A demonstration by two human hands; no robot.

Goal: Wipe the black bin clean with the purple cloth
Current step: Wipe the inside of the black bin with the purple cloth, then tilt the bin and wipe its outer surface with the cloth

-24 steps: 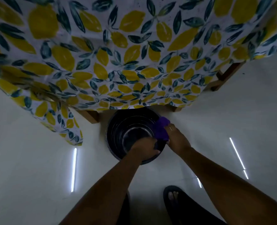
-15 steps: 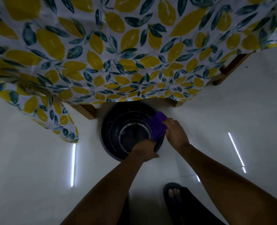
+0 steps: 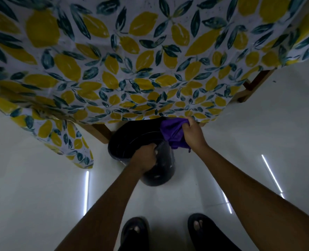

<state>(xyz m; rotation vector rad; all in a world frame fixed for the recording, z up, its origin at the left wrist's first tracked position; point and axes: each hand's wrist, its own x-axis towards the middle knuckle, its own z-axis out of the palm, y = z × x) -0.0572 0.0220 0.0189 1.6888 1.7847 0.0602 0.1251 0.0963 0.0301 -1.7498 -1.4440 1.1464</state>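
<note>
where crumpled, purple cloth [image 3: 173,132] on round black bin [image 3: 132,140]

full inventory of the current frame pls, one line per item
black bin: 1, black, on the floor at the table's edge, tipped so its mouth faces the tablecloth
purple cloth: 1, purple, bunched at the bin's right rim
tablecloth: 1, white with yellow lemons and dark leaves, draped over the table, fills the top of the view
table legs: wooden, brown, showing below the cloth at left and right
floor: pale, glossy, with strip-light reflections
sandals: 2, dark, bottom centre
left hand: 1, grip on the bin's near rim
right hand: 1, grip on the purple cloth
</note>
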